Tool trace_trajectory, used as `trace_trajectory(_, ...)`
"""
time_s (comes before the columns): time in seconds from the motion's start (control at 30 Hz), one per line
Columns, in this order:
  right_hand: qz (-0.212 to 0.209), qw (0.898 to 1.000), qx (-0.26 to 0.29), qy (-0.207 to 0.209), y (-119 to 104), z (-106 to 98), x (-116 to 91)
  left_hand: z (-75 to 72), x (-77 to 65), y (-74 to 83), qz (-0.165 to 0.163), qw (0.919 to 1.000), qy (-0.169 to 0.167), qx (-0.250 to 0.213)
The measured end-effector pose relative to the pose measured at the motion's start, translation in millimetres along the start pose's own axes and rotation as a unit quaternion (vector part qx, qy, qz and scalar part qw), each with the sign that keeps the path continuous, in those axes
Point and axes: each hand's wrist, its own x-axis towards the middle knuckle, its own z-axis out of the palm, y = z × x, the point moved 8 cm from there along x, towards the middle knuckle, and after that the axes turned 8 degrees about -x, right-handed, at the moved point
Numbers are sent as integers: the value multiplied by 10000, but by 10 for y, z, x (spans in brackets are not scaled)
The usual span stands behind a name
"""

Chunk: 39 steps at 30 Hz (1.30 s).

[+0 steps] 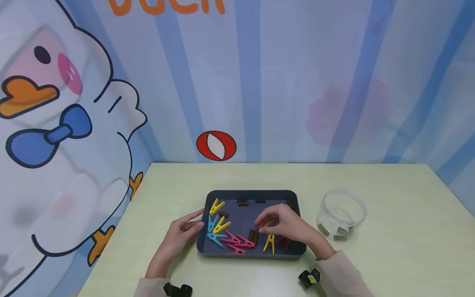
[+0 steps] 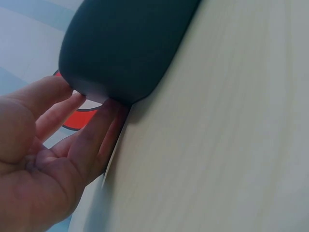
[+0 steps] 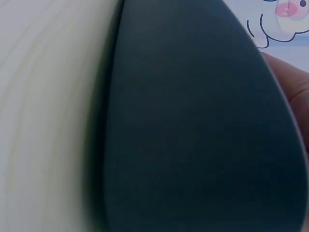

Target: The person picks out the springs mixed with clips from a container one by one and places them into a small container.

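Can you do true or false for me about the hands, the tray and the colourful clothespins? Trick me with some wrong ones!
1. The left hand touches the dark tray. True.
2. The clear round container is inside the tray. False: it stands on the pale table, to the right of the tray.
3. The right hand reaches over the tray. True.
4. Every clothespin in the tray is green. False: there are yellow clothespins, blue clothespins and pink clothespins.
5. The table reaches to the wall with the red and white ball picture. True.
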Motion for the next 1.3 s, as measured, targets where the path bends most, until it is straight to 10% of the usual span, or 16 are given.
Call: trace_trajectory(1.3, 86, 9984, -559, 1, 163, 155, 102, -7, 3, 15, 47, 9999, 11, 116)
